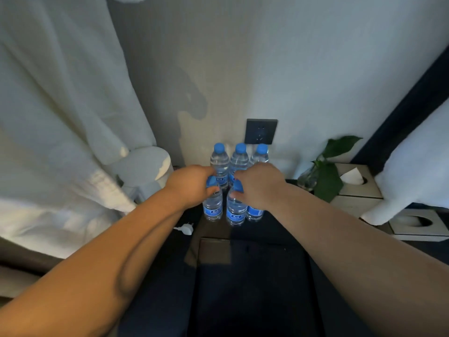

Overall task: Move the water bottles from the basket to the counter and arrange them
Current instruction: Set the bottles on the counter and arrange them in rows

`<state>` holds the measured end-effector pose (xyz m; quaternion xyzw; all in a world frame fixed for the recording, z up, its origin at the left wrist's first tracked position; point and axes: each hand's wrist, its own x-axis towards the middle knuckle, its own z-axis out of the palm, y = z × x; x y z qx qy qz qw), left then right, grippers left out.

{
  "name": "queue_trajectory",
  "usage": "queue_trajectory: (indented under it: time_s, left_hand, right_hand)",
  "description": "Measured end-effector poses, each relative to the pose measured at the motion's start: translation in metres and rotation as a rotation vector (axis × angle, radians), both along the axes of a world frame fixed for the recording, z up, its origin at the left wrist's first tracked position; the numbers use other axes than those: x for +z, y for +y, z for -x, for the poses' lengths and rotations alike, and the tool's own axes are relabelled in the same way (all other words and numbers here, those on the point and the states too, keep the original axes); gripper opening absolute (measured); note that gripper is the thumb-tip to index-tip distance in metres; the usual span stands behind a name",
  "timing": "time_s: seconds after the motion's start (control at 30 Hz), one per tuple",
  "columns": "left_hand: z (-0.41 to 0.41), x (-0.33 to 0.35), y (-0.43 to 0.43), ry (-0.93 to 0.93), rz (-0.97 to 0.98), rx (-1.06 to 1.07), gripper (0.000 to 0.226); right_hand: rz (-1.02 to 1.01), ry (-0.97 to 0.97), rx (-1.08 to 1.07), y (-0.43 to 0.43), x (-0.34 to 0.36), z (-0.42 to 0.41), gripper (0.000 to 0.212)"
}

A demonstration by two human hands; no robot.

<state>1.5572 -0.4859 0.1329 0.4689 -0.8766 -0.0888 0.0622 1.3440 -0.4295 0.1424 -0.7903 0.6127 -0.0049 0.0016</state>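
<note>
Several clear water bottles with blue caps and blue labels stand upright on the dark counter [255, 239] against the wall. Three form a back row [239, 156]. In front, my left hand [192, 183] grips the top of the front left bottle [213, 207]. My right hand [260, 184] grips the top of the front middle bottle [235, 211]. A third front bottle [255, 212] stands under my right wrist, mostly hidden. No basket is in view.
A black wall socket [261, 131] sits just above the back row. A plant in a glass vase [323, 171] and a tissue box [357, 183] stand to the right. A white plug [185, 228] lies left of the bottles, near a white curtain [60, 117].
</note>
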Motion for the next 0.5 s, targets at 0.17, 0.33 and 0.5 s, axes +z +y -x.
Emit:
queue_trajectory:
  time_s: [0.17,0.33,0.5]
  left_hand:
    - [0.003,-0.002,0.003,-0.001,-0.042,0.010,0.031]
    - [0.008,0.005,-0.004,-0.005,-0.123,0.019,0.018]
    - [0.014,0.008,-0.013,-0.086,-0.089,0.029,0.022]
  right_hand:
    - [0.028,0.066,-0.004,0.002,-0.004,-0.014,0.022]
    - [-0.004,0.029,-0.088,-0.003,-0.001,-0.014,0.019]
    - [-0.054,0.022,-0.138,-0.009,0.004,-0.015,0.017]
